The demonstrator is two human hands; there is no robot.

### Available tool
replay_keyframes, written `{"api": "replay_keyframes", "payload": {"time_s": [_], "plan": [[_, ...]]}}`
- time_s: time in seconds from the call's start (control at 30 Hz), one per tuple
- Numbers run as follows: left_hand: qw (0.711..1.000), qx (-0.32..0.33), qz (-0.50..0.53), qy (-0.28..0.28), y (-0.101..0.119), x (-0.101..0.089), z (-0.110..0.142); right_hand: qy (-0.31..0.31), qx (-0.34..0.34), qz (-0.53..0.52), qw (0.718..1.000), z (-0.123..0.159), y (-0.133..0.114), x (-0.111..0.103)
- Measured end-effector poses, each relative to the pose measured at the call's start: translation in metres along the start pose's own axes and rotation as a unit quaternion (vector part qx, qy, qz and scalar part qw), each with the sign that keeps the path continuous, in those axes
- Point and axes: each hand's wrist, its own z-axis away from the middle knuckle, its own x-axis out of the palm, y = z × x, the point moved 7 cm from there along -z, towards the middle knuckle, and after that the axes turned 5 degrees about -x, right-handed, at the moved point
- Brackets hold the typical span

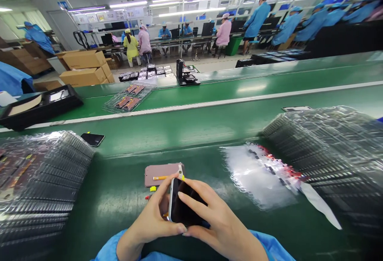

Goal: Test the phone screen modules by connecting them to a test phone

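Note:
A smartphone (pixel 189 207) with a dark glass front and a silver edge is held tilted between my two hands, low in the middle of the view. My left hand (pixel 152 217) grips its left edge, thumb at the lower corner. Across the dark face lie the fingers of my right hand (pixel 220 217), its thumb at the bottom edge. Just beyond sits a pinkish-brown phone screen panel (pixel 160 173) with an orange flex cable on it. Next to that is a small yellow tab (pixel 153 188). A red bit beside it is partly hidden by my left hand.
Stacks of clear plastic trays stand at left (pixel 68 173) and right (pixel 329 145). A pile of clear film sheets (pixel 260 173) lies right of my hands. Another phone (pixel 93 139) rests near the left stack. Beyond are a tray of brown panels (pixel 128 97) and a black fixture (pixel 185 73).

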Motion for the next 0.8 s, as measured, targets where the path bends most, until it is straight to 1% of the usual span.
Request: {"api": "replay_keyframes", "payload": {"time_s": [0.07, 0.2, 0.27, 0.33, 0.4, 0.47, 0.5, 0.53, 0.57, 0.63, 0.7, 0.73, 0.77, 0.8], "plan": [[1.000, 0.003, 0.012, 0.001, -0.001, -0.001, 0.000, 0.004, -0.005, 0.008, 1.000, 0.000, 0.001, 0.000], [1.000, 0.014, 0.006, 0.028, -0.005, -0.009, 0.000, 0.012, -0.011, 0.053, 0.998, 0.000, 0.001, 0.002], [0.999, 0.018, 0.006, 0.030, -0.006, -0.011, -0.001, 0.014, -0.005, 0.080, 0.997, 0.001, 0.001, 0.004], [0.999, 0.006, 0.027, 0.034, -0.007, -0.011, -0.003, 0.030, 0.015, 0.091, 0.995, 0.003, 0.005, 0.005], [0.995, -0.026, 0.083, 0.051, -0.008, -0.013, -0.007, 0.051, 0.044, 0.062, 0.996, 0.006, 0.011, 0.005], [0.985, -0.056, 0.142, 0.079, -0.006, -0.018, -0.012, 0.059, 0.092, -0.025, 0.994, 0.010, 0.023, 0.005], [0.982, -0.060, 0.156, 0.091, -0.003, -0.021, -0.015, 0.055, 0.131, -0.084, 0.986, 0.012, 0.030, 0.006], [0.980, -0.059, 0.161, 0.101, 0.002, -0.025, -0.017, 0.044, 0.177, -0.144, 0.972, 0.015, 0.038, 0.007], [0.980, -0.056, 0.157, 0.112, 0.008, -0.029, -0.019, 0.023, 0.226, -0.207, 0.951, 0.017, 0.046, 0.010], [0.979, -0.056, 0.143, 0.132, 0.018, -0.039, -0.021, -0.035, 0.308, -0.336, 0.889, 0.023, 0.053, 0.021], [0.978, -0.065, 0.131, 0.145, 0.025, -0.047, -0.021, -0.089, 0.342, -0.451, 0.820, 0.026, 0.050, 0.031], [0.978, -0.070, 0.124, 0.151, 0.027, -0.050, -0.021, -0.102, 0.348, -0.492, 0.791, 0.026, 0.047, 0.034], [0.978, -0.073, 0.119, 0.154, 0.028, -0.052, -0.020, -0.103, 0.351, -0.520, 0.772, 0.027, 0.045, 0.037], [0.978, -0.076, 0.113, 0.156, 0.028, -0.053, -0.020, -0.097, 0.352, -0.534, 0.763, 0.027, 0.044, 0.038]]}}
